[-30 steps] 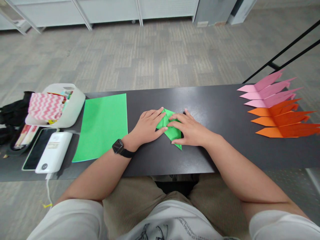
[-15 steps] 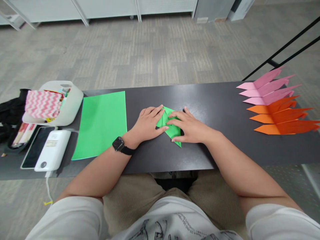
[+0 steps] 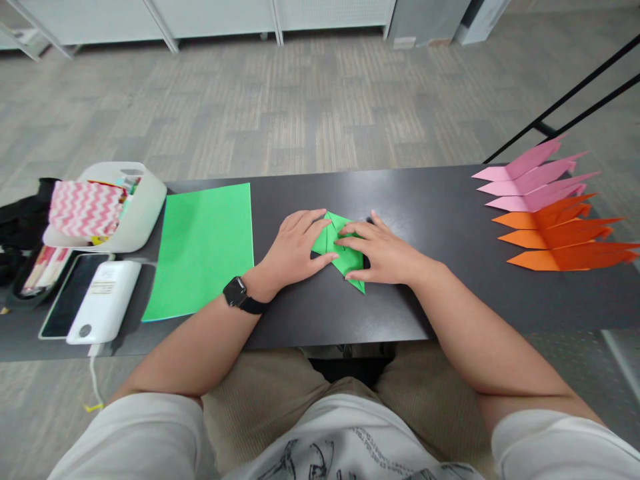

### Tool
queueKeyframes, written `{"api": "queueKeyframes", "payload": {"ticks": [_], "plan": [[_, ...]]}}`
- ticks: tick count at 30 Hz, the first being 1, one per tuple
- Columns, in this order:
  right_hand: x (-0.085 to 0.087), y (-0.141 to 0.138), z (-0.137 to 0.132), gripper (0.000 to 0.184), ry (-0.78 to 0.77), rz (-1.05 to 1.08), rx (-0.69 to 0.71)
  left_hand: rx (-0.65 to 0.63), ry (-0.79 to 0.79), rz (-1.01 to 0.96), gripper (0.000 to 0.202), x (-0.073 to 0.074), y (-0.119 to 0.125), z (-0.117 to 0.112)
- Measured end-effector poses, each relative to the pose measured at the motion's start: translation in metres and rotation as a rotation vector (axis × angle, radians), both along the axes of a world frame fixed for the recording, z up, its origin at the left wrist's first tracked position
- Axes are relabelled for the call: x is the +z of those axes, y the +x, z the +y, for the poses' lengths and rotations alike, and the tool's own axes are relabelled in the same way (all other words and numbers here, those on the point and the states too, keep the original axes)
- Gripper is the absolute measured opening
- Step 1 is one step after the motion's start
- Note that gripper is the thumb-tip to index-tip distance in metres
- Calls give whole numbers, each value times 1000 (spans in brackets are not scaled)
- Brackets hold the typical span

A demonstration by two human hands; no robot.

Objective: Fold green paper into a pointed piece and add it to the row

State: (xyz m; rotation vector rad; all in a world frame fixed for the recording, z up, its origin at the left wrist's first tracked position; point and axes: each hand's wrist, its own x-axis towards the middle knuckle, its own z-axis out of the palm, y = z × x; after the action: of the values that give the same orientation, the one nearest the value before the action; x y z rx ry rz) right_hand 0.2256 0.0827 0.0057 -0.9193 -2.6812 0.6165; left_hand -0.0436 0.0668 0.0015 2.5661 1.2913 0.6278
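Left hand: your left hand (image 3: 295, 247) lay palm down on the desk (image 3: 440, 207), fingers spread and loose. It gripped nothing; the fingertips pressed on the left edge of the folded green paper (image 3: 346, 259).
Right hand: your right hand (image 3: 383, 253) was also flat and unclenched. Its fingers reached leftward over the upper right of the same paper, and the thumb sat near the lower point.
Folded green paper: it lay flat near the middle of the desk, pinned between your two hands, with one sharp tip pointing toward you and another peak showing at the far side.
Wrist: a black smartwatch (image 3: 235, 291) sat on your left wrist.
Green sheet: an unfolded green sheet (image 3: 203, 247) lay just to the left of your left hand, apart from the folded piece.
Far left: a white basket (image 3: 147, 217) held a pink zigzag-patterned pouch (image 3: 85, 208). In front of it a white power bank (image 3: 105, 300) lay beside a phone (image 3: 70, 295).
Far right: pink folded pieces (image 3: 535, 180) and orange folded pieces (image 3: 560, 239) lay fanned in a stack at the right end of the desk, well apart from your hands.
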Motion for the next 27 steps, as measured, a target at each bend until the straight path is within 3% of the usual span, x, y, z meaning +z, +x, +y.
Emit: {"api": "queueKeyframes", "payload": {"ticks": [2,4,11,17,27], "plan": [[1,2,2,64,-3,1,-4,-83,14,-36,38,4,-1,-4],[-1,5,4,57,-3,14,-5,-185,-20,-20,29,4,-2,-7],[-10,13,16,46,26,75,-4,-339,-91,106,37,1,-1,-11],[-15,10,19,36,102,142,-28,-341,-96,205,46,8,6,-24],[-16,14,26,50,76,158,-57,-287,-84,327,54,0,6,-36]]}}
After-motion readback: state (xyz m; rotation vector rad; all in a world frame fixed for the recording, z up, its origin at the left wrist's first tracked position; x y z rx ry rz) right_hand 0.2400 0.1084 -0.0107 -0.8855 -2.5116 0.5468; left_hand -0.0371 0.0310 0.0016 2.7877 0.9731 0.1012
